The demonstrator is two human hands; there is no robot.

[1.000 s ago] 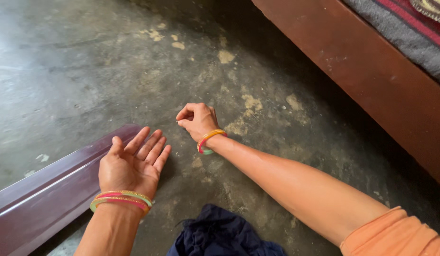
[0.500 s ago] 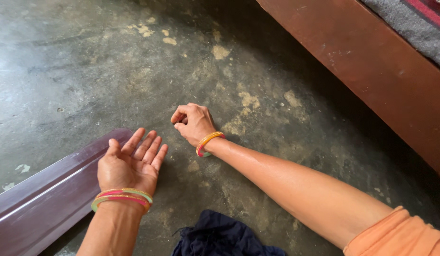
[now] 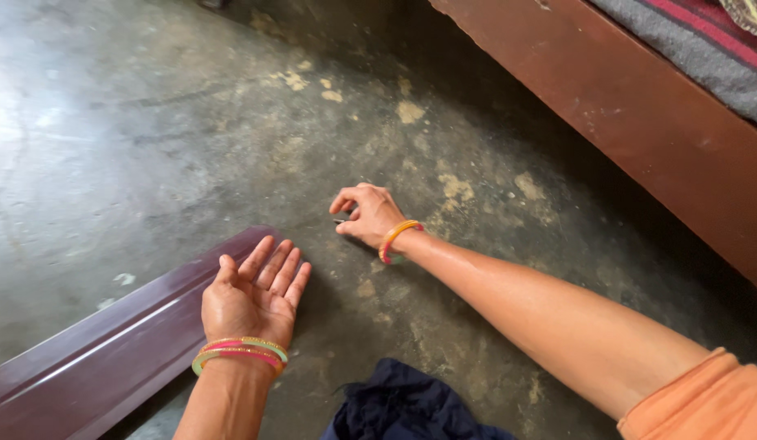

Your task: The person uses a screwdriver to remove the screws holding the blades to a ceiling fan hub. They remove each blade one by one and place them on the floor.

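Two hands: left hand (image 3: 252, 297) lies palm-up, grip wide, on one maroon board (image 3: 110, 350); right hand (image 3: 366, 214) curls narrow on the floor (image 3: 150, 138), pinching something tiny, can't tell what.

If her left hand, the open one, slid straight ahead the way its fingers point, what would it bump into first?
Probably nothing soon. The left hand lies palm up, fingers aimed up and slightly right, passing left of the right hand over bare concrete floor. Depth is hard to judge.
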